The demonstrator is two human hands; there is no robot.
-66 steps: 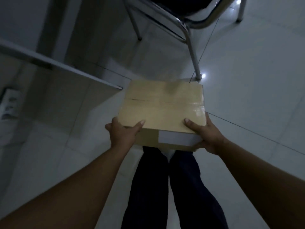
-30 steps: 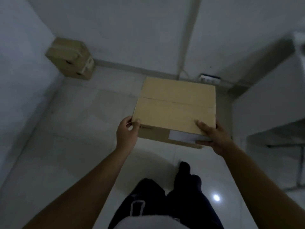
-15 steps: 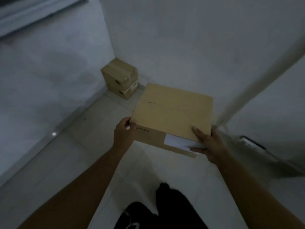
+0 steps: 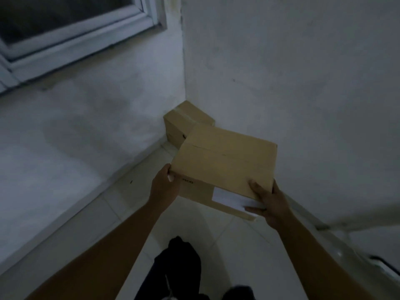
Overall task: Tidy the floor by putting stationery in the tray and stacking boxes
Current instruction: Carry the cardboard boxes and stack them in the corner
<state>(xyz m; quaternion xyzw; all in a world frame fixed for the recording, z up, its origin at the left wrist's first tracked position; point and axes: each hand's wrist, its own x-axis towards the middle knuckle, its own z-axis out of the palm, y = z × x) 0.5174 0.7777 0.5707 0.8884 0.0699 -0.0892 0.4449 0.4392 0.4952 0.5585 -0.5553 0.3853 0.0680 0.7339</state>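
A window (image 4: pixel 71 24) sits high on the left wall, with pale floor (image 4: pixel 121 204) running toward the corner. The left hand (image 4: pixel 163 188) is clamped on the near left corner of the carried box (image 4: pixel 225 161), thumb on the top edge and the other fingers hidden underneath. The box is held in the air, level with a slight tilt, just short of the corner. Behind it, tucked against the two walls, stands the box in the corner (image 4: pixel 186 121), partly hidden by the carried one. The right hand (image 4: pixel 267 201) grips the near right corner, thumb on top and fingers wrapped over a white label (image 4: pixel 229 198) on the side. The cardboard looks stiff, its flaps closed flat, and probably not heavy, since it is carried by two corners. Opposite corners or the bottom edges look like the safest hold; the smooth sides could slip, so it is best lowered squarely onto the corner box
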